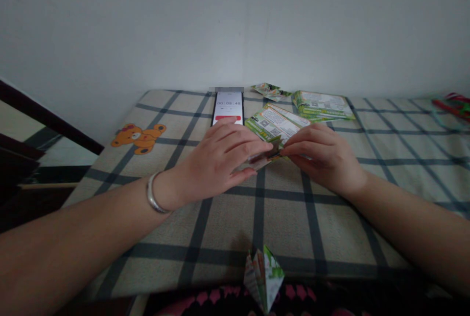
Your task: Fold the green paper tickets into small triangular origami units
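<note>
My left hand (220, 159) and my right hand (323, 157) meet at the middle of a checked cloth surface (227, 228). Between their fingertips is a small folded piece of printed paper (266, 155), pinched from both sides and pressed low on the cloth. My left wrist carries a silver bangle (154, 194). Just behind the hands lies a green and white printed leaflet (273, 122). At the near edge stands a finished folded paper shape (263, 277).
A phone (228, 107) showing a timer lies at the back, by the wall. A stack of leaflets (321, 105) and a crumpled folded scrap (271, 91) sit back right. Red and green items (453, 105) lie far right. An orange bear print (139, 137) marks the cloth's left side.
</note>
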Available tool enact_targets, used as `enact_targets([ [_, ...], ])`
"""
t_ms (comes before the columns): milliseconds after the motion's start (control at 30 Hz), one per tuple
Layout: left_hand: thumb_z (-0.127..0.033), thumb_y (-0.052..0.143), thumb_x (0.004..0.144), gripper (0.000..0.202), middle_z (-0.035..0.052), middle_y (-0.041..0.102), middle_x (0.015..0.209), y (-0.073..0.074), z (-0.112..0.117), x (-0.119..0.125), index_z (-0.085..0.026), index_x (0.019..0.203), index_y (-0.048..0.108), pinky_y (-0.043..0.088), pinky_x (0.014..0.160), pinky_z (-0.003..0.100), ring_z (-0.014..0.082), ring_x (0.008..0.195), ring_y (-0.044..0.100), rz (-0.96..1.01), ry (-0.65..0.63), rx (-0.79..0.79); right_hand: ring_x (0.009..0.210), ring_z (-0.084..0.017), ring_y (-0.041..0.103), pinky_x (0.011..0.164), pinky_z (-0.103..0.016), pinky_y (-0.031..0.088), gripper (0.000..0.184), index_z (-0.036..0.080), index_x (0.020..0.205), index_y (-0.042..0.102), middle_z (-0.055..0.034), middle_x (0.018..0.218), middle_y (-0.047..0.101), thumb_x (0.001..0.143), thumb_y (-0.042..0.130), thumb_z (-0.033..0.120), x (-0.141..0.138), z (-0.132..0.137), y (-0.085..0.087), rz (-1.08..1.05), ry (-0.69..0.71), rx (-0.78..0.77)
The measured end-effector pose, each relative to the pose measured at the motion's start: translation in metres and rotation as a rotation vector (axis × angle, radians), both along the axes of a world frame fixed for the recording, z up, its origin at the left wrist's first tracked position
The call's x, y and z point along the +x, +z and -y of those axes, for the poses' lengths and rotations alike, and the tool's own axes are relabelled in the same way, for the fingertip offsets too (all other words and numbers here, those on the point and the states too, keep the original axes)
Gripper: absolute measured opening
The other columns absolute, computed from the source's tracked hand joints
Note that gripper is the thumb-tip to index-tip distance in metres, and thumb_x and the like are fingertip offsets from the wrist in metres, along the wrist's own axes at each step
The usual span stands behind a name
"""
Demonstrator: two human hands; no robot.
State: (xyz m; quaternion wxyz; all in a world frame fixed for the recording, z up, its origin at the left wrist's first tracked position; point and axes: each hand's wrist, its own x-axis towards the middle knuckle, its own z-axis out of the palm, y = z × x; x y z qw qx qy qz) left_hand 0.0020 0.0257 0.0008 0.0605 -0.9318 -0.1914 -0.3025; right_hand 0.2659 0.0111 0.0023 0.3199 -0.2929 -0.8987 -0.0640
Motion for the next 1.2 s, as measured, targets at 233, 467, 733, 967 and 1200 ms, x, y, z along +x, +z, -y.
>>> enact_targets([
  [233, -0.02, 0.062, 0.086, 0.056, 0.0011, 0.063, 0.12, 0.0, 0.002, 0.0, -0.029, 0.136, 0.038, 0.023, 0.116, 0.052, 0.0191, 0.111, 0.058, -0.073, 0.054, 0.025, 0.087, -0.019, 0.063, 0.078, -0.035, 0.049, 0.013, 0.022, 0.092, 0.069, -0.0059, 0.092, 0.071, 0.088, 0.058, 0.017, 0.004, -0.01, 0.0, 0.053, 0.048, -0.016],
  [467, -0.017, 0.054, 0.09, 0.034, 0.0026, 0.065, 0.116, 0.001, 0.002, -0.002, -0.028, 0.122, 0.055, 0.04, 0.104, 0.043, 0.0174, 0.105, 0.06, -0.126, 0.006, 0.053, 0.091, -0.019, 0.063, 0.081, -0.034, 0.05, 0.014, 0.021, 0.094, 0.069, -0.0047, 0.094, 0.073, 0.089, 0.057, 0.016, 0.002, -0.009, 0.0, 0.069, 0.095, -0.014],
  [733, -0.021, 0.054, 0.089, 0.021, 0.0041, 0.069, 0.103, -0.001, -0.001, 0.0, -0.019, 0.108, 0.062, 0.041, 0.105, 0.044, 0.0193, 0.099, 0.063, -0.055, 0.161, 0.043, 0.097, -0.019, 0.062, 0.087, -0.035, 0.05, 0.016, 0.021, 0.094, 0.07, -0.0037, 0.098, 0.073, 0.088, 0.056, 0.016, 0.003, -0.012, -0.002, 0.129, 0.049, -0.098],
  [967, -0.022, 0.057, 0.086, 0.02, 0.0052, 0.071, 0.097, -0.006, -0.001, 0.002, -0.016, 0.104, 0.06, 0.052, 0.074, 0.031, 0.0178, 0.086, 0.067, 0.026, 0.287, -0.181, 0.099, -0.025, 0.061, 0.083, -0.038, 0.049, 0.017, 0.019, 0.098, 0.071, -0.0054, 0.105, 0.071, 0.086, 0.058, 0.022, -0.005, -0.002, 0.0, 0.256, -0.077, -0.065],
  [1200, -0.023, 0.059, 0.085, 0.02, 0.0035, 0.071, 0.1, -0.007, 0.0, 0.002, -0.017, 0.104, 0.057, 0.054, 0.07, 0.025, 0.0156, 0.086, 0.07, 0.097, 0.3, -0.391, 0.098, -0.024, 0.06, 0.081, -0.038, 0.046, 0.024, 0.022, 0.11, 0.069, -0.0035, 0.111, 0.07, 0.091, 0.054, 0.026, -0.015, 0.008, -0.001, 0.336, -0.055, -0.016],
])
